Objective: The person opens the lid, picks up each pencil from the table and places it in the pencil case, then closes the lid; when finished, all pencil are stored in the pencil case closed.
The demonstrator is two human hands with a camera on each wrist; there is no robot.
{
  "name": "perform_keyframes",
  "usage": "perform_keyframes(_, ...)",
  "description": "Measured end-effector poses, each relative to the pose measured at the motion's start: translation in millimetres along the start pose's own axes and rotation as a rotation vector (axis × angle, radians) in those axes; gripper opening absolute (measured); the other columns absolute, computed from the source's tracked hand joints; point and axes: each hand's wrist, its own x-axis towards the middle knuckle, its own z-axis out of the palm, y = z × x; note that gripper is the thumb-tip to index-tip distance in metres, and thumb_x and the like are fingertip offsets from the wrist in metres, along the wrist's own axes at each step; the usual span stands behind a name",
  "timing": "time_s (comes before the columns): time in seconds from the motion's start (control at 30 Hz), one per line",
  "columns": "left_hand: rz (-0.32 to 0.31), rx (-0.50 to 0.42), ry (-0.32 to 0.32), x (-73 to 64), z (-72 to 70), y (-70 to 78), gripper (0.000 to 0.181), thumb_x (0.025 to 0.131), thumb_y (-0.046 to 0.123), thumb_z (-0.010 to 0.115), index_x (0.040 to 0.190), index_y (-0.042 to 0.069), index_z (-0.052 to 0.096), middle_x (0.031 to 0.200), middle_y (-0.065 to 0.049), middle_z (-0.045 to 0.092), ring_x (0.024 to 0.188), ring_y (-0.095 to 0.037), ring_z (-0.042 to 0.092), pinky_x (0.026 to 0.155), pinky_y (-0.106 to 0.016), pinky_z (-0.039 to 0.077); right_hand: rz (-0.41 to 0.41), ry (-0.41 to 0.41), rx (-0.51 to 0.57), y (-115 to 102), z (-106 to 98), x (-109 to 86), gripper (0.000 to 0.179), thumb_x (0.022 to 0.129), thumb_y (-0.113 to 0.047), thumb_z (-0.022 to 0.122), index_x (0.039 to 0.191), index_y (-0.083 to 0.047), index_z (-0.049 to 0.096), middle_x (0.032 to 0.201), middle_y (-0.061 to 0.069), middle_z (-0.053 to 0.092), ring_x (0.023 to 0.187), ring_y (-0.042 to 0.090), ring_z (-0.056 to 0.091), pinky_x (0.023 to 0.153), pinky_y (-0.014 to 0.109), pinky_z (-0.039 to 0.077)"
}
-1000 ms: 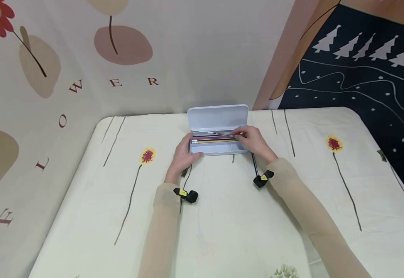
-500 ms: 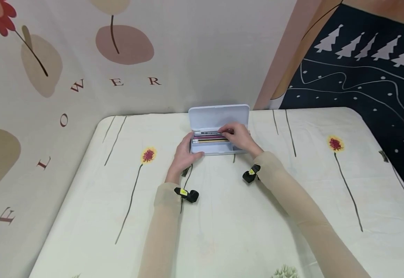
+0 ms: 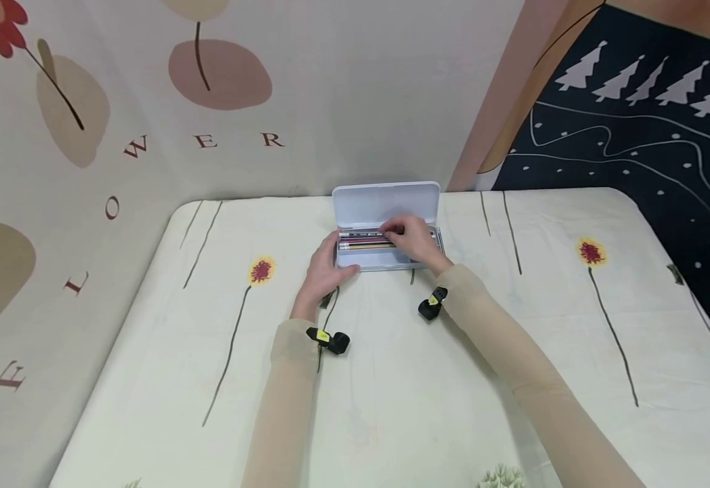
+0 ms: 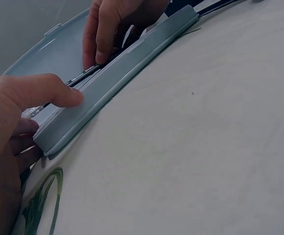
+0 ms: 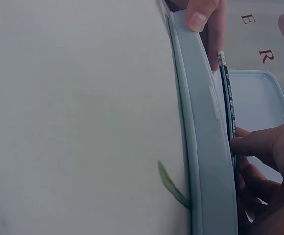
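A pale blue pencil case [image 3: 385, 205] lies near the far edge of the table with its lid standing up. Several pencils [image 3: 367, 245] lie lengthwise in its tray. My left hand [image 3: 322, 272] grips the left end, thumb [image 4: 66, 93] on the front wall and fingers behind the corner. My right hand [image 3: 414, 240] reaches in over the tray and pinches a dark pencil [image 5: 228, 93] with pale lettering and a white end. That pencil runs along the case, its white end pointing toward my left hand. The curled right fingers hide its other end.
The table is covered by a white cloth [image 3: 367, 379] printed with flowers and stems. A patterned curtain [image 3: 355, 102] rises right behind the case, with a dark tree-printed cloth [image 3: 629, 142] at the right. A thin dark strip [image 4: 217, 7] shows past the case's far end.
My right hand has moved left over the case, bringing the dark pencil down from a slant to lie along the tray's back. My left hand has stayed on the left end.
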Motion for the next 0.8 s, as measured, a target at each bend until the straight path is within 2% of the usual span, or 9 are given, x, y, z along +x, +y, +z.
perform_keyframes(0.23, -0.046, 0.02, -0.014, -1.5, -0.5, 1.9, 0.084, 0.08, 0.012, 0.073, 0.151, 0.009, 0.029, 0.154, -0.01, 0.031, 0.141, -0.025, 0.026, 0.115, -0.038, 0.019, -0.003, 0.016, -0.013, 2, -2, -2.5, 0.018, 0.089, 0.002, 0.061, 0.103, 0.004, 0.071, 0.105, 0.018, 0.068, 0.102, 0.029, 0.059, 0.09, 0.039, 0.046)
perform_keyframes(0.4, -0.04, 0.031, -0.006, 0.0, 1.2, 0.0, 0.083, 0.08, 0.012, 0.073, 0.151, 0.01, 0.03, 0.153, -0.01, 0.032, 0.141, -0.025, 0.026, 0.115, -0.037, 0.019, 0.003, 0.038, 0.022, 3, -10, -9.9, 0.018, 0.09, 0.001, 0.06, 0.104, 0.003, 0.071, 0.107, 0.017, 0.068, 0.106, 0.028, 0.058, 0.093, 0.04, 0.045)
perform_keyframes(0.47, -0.036, 0.029, -0.004, 0.4, 1.9, -0.6, 0.084, 0.079, 0.012, 0.074, 0.15, 0.009, 0.03, 0.153, -0.01, 0.032, 0.141, -0.025, 0.026, 0.115, -0.038, 0.019, 0.005, 0.049, 0.039, 5, -16, -15.0, 0.018, 0.09, 0.001, 0.059, 0.104, 0.002, 0.071, 0.107, 0.016, 0.068, 0.106, 0.028, 0.058, 0.093, 0.04, 0.045)
perform_keyframes(0.67, -0.025, 0.026, -0.003, 0.6, 2.5, -1.2, 0.085, 0.078, 0.012, 0.074, 0.15, 0.009, 0.031, 0.153, -0.011, 0.032, 0.14, -0.026, 0.027, 0.115, -0.039, 0.019, -0.014, 0.126, 0.06, 17, -42, -31.8, 0.018, 0.091, 0.002, 0.058, 0.104, 0.005, 0.07, 0.103, 0.018, 0.067, 0.094, 0.029, 0.058, 0.081, 0.039, 0.046)
perform_keyframes(0.8, -0.014, 0.024, 0.004, 0.2, 1.3, -1.5, 0.084, 0.077, 0.011, 0.075, 0.15, 0.008, 0.032, 0.152, -0.011, 0.033, 0.14, -0.027, 0.027, 0.115, -0.04, 0.019, 0.013, 0.161, 0.046, 25, -59, -43.7, 0.018, 0.091, 0.002, 0.058, 0.105, 0.005, 0.069, 0.103, 0.02, 0.067, 0.094, 0.03, 0.057, 0.084, 0.041, 0.044)
